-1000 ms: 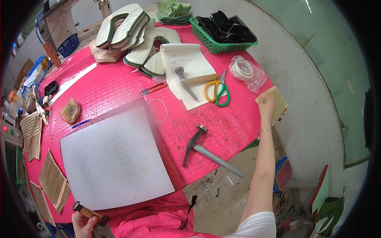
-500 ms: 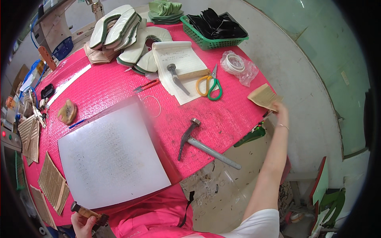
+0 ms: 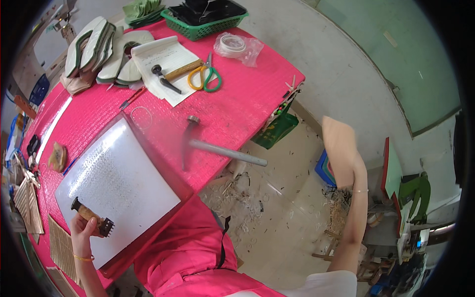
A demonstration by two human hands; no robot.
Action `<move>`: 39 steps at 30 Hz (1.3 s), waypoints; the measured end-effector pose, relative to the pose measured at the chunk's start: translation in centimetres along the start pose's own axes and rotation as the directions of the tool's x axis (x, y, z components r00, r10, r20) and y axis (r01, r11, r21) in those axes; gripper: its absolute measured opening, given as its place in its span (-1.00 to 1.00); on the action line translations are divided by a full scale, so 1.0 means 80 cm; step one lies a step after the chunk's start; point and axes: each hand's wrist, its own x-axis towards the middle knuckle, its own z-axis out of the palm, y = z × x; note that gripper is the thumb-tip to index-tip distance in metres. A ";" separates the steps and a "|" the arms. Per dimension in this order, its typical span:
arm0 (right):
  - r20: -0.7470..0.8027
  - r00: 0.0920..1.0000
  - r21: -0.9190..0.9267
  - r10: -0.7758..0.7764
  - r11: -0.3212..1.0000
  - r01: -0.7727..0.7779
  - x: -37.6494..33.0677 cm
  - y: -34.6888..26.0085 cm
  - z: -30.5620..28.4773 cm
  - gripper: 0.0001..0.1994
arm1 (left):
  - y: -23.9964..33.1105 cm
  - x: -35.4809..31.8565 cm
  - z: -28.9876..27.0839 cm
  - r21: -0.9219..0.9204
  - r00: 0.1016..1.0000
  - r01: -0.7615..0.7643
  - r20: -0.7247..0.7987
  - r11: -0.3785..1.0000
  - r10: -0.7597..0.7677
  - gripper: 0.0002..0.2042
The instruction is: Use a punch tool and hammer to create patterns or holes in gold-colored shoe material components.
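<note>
A pink-covered surface [image 3: 237, 99] carries everything. Near its front lies a large white cutting board [image 3: 116, 188]. Just right of the board, a hammer [image 3: 213, 146] rests with its grey handle jutting past the edge. Further back, a sheet of white paper [image 3: 166, 59] bears a second hammer with a wooden handle [image 3: 175, 75], and green-handled scissors [image 3: 204, 79] overlap its right edge. A green basket [image 3: 198, 24], a bagged roll of tape [image 3: 236, 45] and stacked sole pieces [image 3: 101, 54] sit along the far edge. Woven strips [image 3: 27, 205] lie at the left.
</note>
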 end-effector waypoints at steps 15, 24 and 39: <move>0.334 0.942 -0.787 0.023 0.556 0.266 0.009 -0.028 0.010 -0.90 | -0.023 -0.020 -0.023 0.028 0.996 -0.042 -0.081 0.999 0.045 -0.81; 0.168 0.930 0.269 -0.328 0.922 0.277 0.208 -0.115 0.100 -0.83 | -0.009 -0.023 -0.018 -0.023 0.994 -0.015 -0.111 1.000 0.013 -0.82; 0.045 0.631 -0.606 -0.775 0.481 0.634 0.339 -0.076 0.380 -0.35 | -0.031 -0.046 -0.046 -0.118 0.947 0.084 -0.300 0.989 -0.117 -0.80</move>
